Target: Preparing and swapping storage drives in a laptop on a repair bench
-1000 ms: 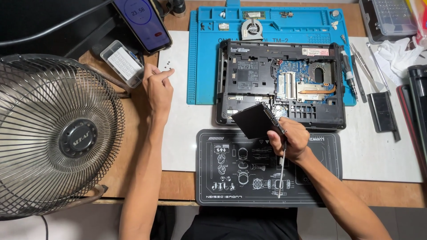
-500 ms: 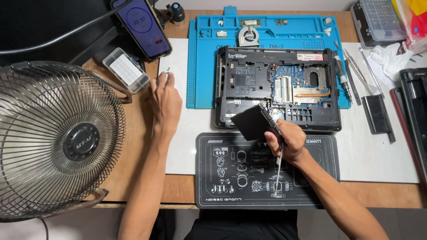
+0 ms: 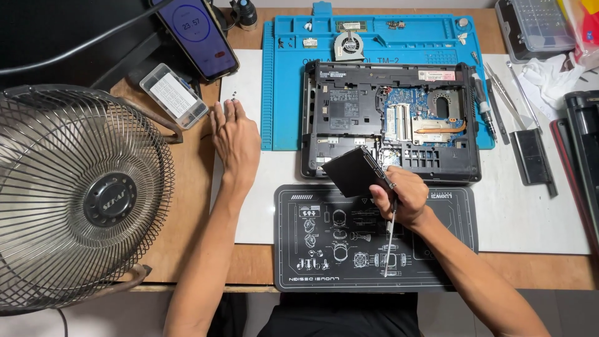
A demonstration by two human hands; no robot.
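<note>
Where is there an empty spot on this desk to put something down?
White mat is bare right of the black mat, below the tools. Also bare between the left hand and black mat. Crowded: blue mat with the laptop, and around the fan.

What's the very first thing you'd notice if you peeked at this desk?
The opened laptop with its insides showing, lying on a blue mat at the top middle. Just below it, the right hand holds a flat black drive and a thin screwdriver together. A big metal fan fills the left side, beside the left hand resting flat near two tiny screws.
</note>
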